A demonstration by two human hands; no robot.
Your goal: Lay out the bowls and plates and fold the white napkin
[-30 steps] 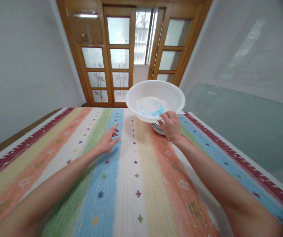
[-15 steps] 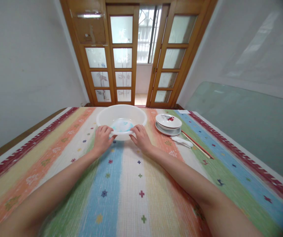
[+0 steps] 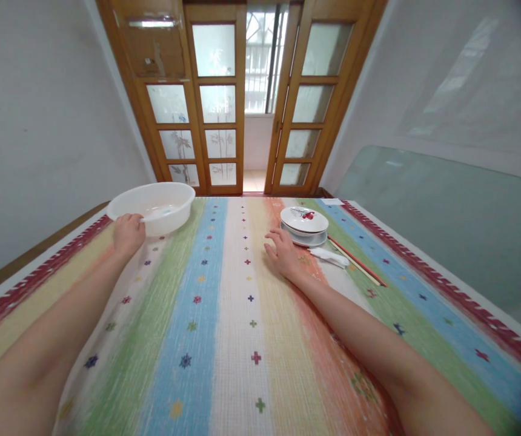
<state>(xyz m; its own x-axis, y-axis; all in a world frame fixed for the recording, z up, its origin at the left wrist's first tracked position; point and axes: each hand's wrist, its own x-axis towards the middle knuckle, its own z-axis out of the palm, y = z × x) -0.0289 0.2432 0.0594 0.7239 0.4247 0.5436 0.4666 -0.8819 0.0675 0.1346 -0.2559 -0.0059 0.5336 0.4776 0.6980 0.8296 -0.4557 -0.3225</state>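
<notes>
A white plastic basin [image 3: 169, 221] stands at the table's far left, with something pale blue inside it. My left hand [image 3: 128, 234] is closed on the basin's near rim. My right hand [image 3: 281, 249] is open and holds nothing; its fingers are spread just left of the stacked dishes. That stack has a white dish with a red and black pattern [image 3: 303, 219] on top of a plain white plate [image 3: 308, 239]. In front of the plate lies a white spoon [image 3: 329, 258], and beside it a pair of chopsticks [image 3: 355, 260] points diagonally toward the right.
A striped tablecloth [image 3: 233, 339] covers the table. A small white paper [image 3: 332, 201] lies at its far edge. Beyond are wooden glazed doors [image 3: 217, 103]. A pale glass panel [image 3: 433, 212] leans by the right wall.
The basin has moved left with my left hand on it. My right hand has let go of the rim and shifted right, close to the dishes. The view has turned slightly.
</notes>
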